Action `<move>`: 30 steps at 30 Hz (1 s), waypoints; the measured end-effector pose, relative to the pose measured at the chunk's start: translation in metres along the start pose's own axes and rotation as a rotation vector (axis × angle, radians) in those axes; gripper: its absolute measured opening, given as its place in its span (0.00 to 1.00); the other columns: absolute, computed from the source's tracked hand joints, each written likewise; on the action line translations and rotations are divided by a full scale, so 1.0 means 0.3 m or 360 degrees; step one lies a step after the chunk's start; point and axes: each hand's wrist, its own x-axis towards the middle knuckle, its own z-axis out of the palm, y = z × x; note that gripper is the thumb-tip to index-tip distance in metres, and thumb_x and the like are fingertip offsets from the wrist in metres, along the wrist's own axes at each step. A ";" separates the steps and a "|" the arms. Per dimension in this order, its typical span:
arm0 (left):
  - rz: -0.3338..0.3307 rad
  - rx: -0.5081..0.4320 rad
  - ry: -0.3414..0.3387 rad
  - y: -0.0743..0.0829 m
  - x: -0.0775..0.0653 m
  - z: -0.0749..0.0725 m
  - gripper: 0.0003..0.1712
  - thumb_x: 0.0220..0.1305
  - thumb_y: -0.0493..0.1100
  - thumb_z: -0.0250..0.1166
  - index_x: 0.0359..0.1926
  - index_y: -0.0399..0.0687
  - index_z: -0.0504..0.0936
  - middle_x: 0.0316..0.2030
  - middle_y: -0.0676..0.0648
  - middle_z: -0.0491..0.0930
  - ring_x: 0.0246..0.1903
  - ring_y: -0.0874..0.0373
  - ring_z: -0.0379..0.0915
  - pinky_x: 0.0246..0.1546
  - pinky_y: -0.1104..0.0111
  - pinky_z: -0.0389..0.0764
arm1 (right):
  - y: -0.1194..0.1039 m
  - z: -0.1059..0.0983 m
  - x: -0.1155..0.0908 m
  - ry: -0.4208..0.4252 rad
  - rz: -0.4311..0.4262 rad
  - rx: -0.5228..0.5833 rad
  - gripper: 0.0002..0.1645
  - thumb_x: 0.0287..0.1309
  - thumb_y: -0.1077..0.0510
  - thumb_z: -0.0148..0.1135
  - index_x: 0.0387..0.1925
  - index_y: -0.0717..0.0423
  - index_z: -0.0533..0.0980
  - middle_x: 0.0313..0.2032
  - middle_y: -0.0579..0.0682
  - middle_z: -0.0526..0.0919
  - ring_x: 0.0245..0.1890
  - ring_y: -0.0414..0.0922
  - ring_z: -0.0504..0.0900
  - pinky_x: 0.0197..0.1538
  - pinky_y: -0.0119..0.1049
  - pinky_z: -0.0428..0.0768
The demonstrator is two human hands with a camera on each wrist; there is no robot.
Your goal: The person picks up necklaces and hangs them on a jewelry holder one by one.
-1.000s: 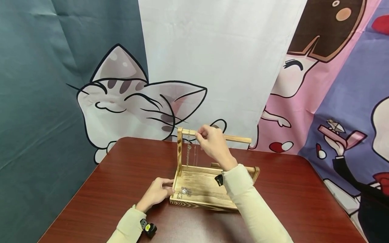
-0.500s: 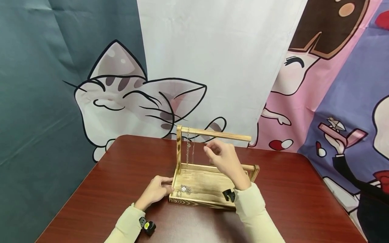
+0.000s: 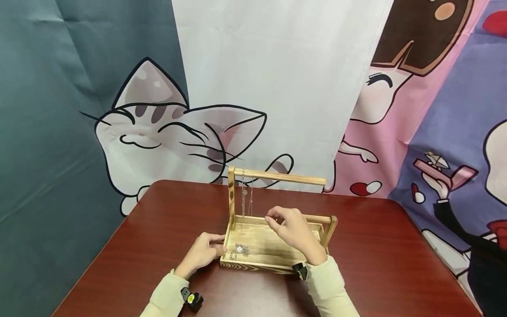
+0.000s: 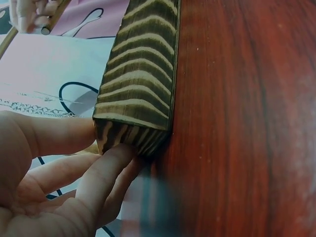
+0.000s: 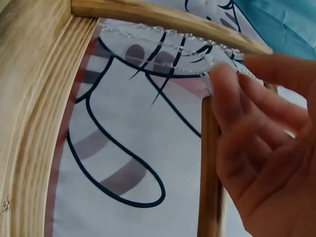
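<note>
A wooden jewelry stand [image 3: 269,244] has a tray base and an upper bar [image 3: 285,177] on a left post. My left hand [image 3: 202,253] grips the tray's left end; in the left wrist view its thumb and fingers hold the striped corner [image 4: 131,131]. A silver chain necklace [image 3: 244,198] with a round pendant hangs near the post, and a thinner necklace [image 3: 251,198] hangs just right of it. My right hand [image 3: 291,229] hovers over the tray with loosely bent fingers and nothing between them. In the tray's left front part lies a bunched silver chain [image 3: 242,250].
A lower wooden bar [image 3: 318,219] runs along the right side, supported by a slanted post [image 3: 329,231]. The stand rests on a dark red table [image 3: 158,220]. Behind it hangs a curtain [image 3: 285,88] printed with cartoons.
My right hand has come away from the upper bar, down and to the right over the tray. The thin necklace now hangs free of it. My left hand stays at the tray's end.
</note>
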 end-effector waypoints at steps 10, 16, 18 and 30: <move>-0.0016 -0.0065 -0.0016 -0.014 -0.007 0.004 0.26 0.55 0.30 0.61 0.56 0.24 0.70 0.40 0.33 0.80 0.40 0.49 0.79 0.34 0.71 0.79 | 0.026 0.033 -0.036 -0.0739 0.0054 -0.0090 0.30 0.61 0.49 0.54 0.59 0.62 0.67 0.58 0.58 0.71 0.59 0.54 0.68 0.61 0.48 0.66; -0.0015 -0.0052 0.0006 -0.014 -0.015 0.000 0.26 0.54 0.30 0.62 0.55 0.25 0.70 0.39 0.33 0.81 0.39 0.51 0.79 0.34 0.73 0.78 | 0.076 0.066 -0.030 -0.0797 0.0137 -0.0129 0.31 0.57 0.54 0.58 0.59 0.65 0.66 0.59 0.62 0.69 0.59 0.57 0.67 0.62 0.50 0.64; -0.0009 -0.0050 0.0008 -0.013 -0.017 -0.001 0.26 0.54 0.30 0.62 0.55 0.25 0.70 0.39 0.33 0.81 0.38 0.51 0.79 0.33 0.73 0.78 | 0.095 0.068 -0.031 -0.0804 0.0187 -0.0125 0.30 0.55 0.56 0.60 0.58 0.65 0.67 0.57 0.61 0.70 0.57 0.56 0.69 0.60 0.50 0.66; 0.0000 -0.0048 0.0000 -0.006 -0.017 -0.008 0.26 0.55 0.29 0.61 0.55 0.24 0.70 0.39 0.32 0.80 0.39 0.49 0.79 0.33 0.73 0.79 | 0.224 0.003 -0.048 -0.0694 0.0668 -0.0246 0.20 0.58 0.54 0.56 0.52 0.53 0.74 0.45 0.52 0.80 0.47 0.51 0.77 0.53 0.50 0.72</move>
